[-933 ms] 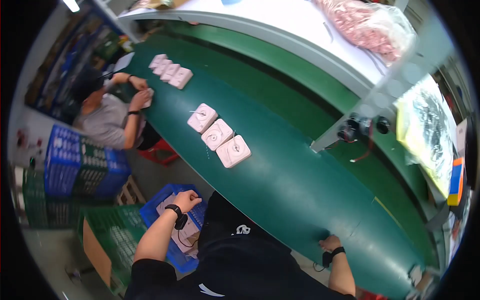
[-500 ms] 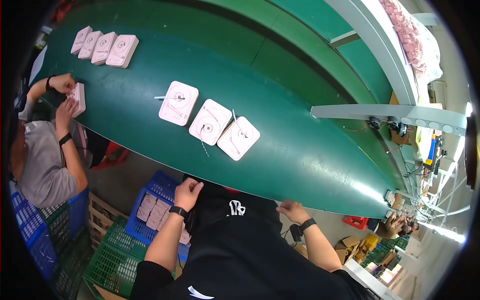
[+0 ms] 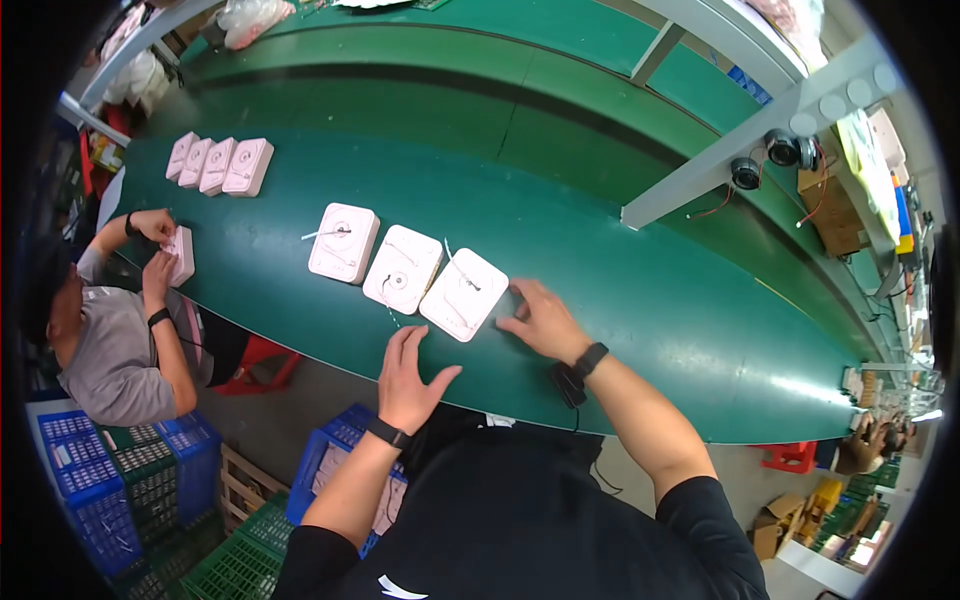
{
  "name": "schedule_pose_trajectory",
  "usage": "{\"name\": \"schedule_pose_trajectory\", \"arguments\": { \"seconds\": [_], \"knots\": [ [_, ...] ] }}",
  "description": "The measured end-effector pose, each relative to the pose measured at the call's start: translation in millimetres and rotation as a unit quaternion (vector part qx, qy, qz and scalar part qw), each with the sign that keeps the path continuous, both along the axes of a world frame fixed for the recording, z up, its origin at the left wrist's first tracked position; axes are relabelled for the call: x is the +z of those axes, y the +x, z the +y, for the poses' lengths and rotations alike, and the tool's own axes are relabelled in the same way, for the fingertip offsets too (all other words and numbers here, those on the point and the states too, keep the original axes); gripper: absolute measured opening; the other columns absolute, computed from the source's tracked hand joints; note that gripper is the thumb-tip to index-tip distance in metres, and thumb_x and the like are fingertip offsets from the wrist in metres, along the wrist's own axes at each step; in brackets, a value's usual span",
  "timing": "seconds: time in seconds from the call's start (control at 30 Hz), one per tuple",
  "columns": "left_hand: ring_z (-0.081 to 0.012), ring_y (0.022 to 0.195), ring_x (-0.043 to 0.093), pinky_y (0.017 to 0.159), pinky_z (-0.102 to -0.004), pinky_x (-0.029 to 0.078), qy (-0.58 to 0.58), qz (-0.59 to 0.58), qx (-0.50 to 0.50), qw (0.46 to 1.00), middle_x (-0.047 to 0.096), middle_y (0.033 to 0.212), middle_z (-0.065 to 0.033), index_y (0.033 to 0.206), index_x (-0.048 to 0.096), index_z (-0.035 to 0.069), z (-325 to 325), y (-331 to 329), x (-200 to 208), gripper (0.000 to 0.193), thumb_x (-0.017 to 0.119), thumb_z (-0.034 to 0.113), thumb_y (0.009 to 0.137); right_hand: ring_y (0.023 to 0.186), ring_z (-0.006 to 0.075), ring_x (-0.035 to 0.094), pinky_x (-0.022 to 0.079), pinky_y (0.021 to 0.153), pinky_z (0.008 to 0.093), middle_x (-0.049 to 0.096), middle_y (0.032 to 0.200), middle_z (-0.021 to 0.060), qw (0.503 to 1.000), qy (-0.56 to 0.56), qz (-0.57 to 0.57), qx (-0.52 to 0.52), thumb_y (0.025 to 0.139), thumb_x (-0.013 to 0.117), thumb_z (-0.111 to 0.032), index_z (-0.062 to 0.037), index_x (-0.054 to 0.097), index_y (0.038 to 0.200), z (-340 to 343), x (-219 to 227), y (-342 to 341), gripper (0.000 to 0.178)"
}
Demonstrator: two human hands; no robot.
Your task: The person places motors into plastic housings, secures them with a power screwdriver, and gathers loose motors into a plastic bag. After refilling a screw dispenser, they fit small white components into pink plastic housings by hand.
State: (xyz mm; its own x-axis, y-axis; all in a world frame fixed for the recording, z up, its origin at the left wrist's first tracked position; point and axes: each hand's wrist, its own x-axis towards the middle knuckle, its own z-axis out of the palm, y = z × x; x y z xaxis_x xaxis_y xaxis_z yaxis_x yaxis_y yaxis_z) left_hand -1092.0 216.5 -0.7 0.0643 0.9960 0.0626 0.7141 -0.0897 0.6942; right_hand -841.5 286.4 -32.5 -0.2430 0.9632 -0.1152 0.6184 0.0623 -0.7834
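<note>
Three pale pink square casings, moulded like small record players, lie face up on the green bench before me. Thin wires come out of their middles. My right hand (image 3: 545,318) is at the right edge of the nearest casing (image 3: 466,294), thumb and fingers apart, holding nothing; whether it touches I cannot tell. Below the middle casing (image 3: 402,268), my left hand (image 3: 408,378) is open over the bench edge, fingers spread. The third casing (image 3: 344,240) stands to the left. A small black box with a cord (image 3: 567,384) hangs by my right wrist.
At the left a co-worker (image 3: 125,345) handles another pink casing (image 3: 183,257). Several more casings (image 3: 245,168) stand in a row beyond. A grey shelf post (image 3: 700,172) rises at the right, near black round speakers (image 3: 784,148). Crates (image 3: 325,455) stand below the bench.
Both my hands have come up from the bench's front edge to the casings, the right one reaching furthest. My view has shifted, so the bench appears lower.
</note>
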Motion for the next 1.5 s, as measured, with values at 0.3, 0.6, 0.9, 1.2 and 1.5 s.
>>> {"name": "schedule_pose_trajectory", "arguments": {
  "seconds": [0.3, 0.6, 0.9, 1.2, 1.5],
  "knots": [
    [-0.0396, 0.129, 0.047, 0.105, -0.0447, 0.042, 0.082, 0.013, 0.035, 0.996, 0.042, 0.143, -0.0232, 0.141, 0.041, -0.001, 3, 39, -48, 0.084, 0.085, 0.016, 0.071, 0.081, 0.0310, 0.065, 0.053, 0.073, 0.0404, 0.066, 0.100, 0.0170, 0.994, 0.040, 0.011, 0.100, 0.082, 0.071, -0.016, -0.0006, 0.061, 0.112, 22, -5, 11, 0.035],
    [-0.0419, 0.127, 0.048, 0.104, -0.0462, 0.043, 0.129, 0.028, -0.094, 0.987, 0.041, 0.144, -0.0242, 0.138, 0.046, 0.002, 13, 27, -49, 0.076, 0.083, 0.013, 0.072, 0.084, 0.0284, 0.066, 0.052, 0.075, 0.0383, 0.068, 0.094, 0.0127, 0.995, -0.037, -0.044, 0.083, 0.082, 0.071, -0.012, -0.0037, 0.064, 0.109, -29, 10, 41, 0.029],
    [-0.0413, 0.122, 0.050, 0.103, -0.0463, 0.042, 0.181, 0.014, -0.031, 0.983, 0.049, 0.133, -0.0222, 0.127, 0.052, -0.001, 8, 59, -51, 0.069, 0.086, 0.017, 0.069, 0.112, 0.0281, 0.057, 0.049, 0.090, 0.0404, 0.063, 0.113, 0.0093, 0.930, 0.317, -0.058, 0.176, 0.084, 0.066, -0.012, -0.0062, 0.065, 0.107, 11, -4, 18, 0.024],
    [-0.0415, 0.127, 0.047, 0.105, -0.0456, 0.042, 0.166, -0.023, -0.076, 0.983, 0.051, 0.133, -0.0220, 0.127, 0.053, 0.000, 15, 27, -48, 0.072, 0.087, 0.023, 0.068, 0.112, 0.0336, 0.057, 0.046, 0.096, 0.0434, 0.063, 0.113, 0.0143, 0.930, 0.272, -0.078, 0.234, 0.083, 0.068, -0.013, -0.0035, 0.063, 0.114, 20, 3, 4, 0.033],
    [-0.0374, 0.132, 0.045, 0.111, -0.0511, 0.034, 0.179, -0.059, -0.114, 0.975, 0.055, 0.129, -0.0156, 0.111, 0.063, 0.005, 3, 40, -46, 0.043, 0.080, 0.024, 0.077, 0.097, 0.0342, 0.058, 0.047, 0.087, 0.0437, 0.061, 0.099, 0.0141, 0.932, 0.282, -0.113, 0.195, 0.075, 0.076, -0.013, -0.0035, 0.063, 0.105, -27, 29, 5, 0.034]
  ]
}}
